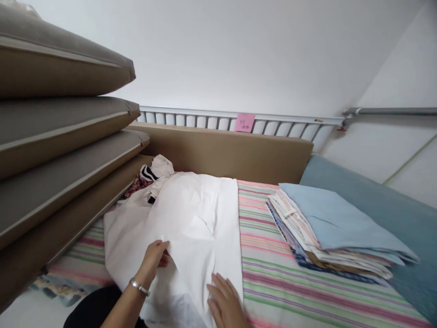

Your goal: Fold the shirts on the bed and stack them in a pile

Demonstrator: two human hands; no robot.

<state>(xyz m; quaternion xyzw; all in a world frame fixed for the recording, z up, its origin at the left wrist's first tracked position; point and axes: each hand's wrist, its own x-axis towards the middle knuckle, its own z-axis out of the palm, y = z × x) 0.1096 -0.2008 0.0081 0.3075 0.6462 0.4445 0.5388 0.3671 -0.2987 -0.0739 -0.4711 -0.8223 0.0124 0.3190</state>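
Nearest me, white cloth (pixel 184 218) lies spread on the striped sheet (pixel 262 284); my left hand (pixel 154 256) pinches it, my right hand (pixel 226 304) rests open-fingered on it. Folded fabrics (pixel 334 216) lie apart, rightward.

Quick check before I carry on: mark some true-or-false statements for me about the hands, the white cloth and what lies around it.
1. The left hand pinches the white cloth. True.
2. The metal bracelet is on the right wrist. False: it is on the left wrist.
3. A light blue cloth lies on top of the folded stack. True.
4. The right hand touches the folded stack. False: it is at the white cloth, apart from the stack.
5. The striped sheet shows between the white cloth and the folded stack. True.
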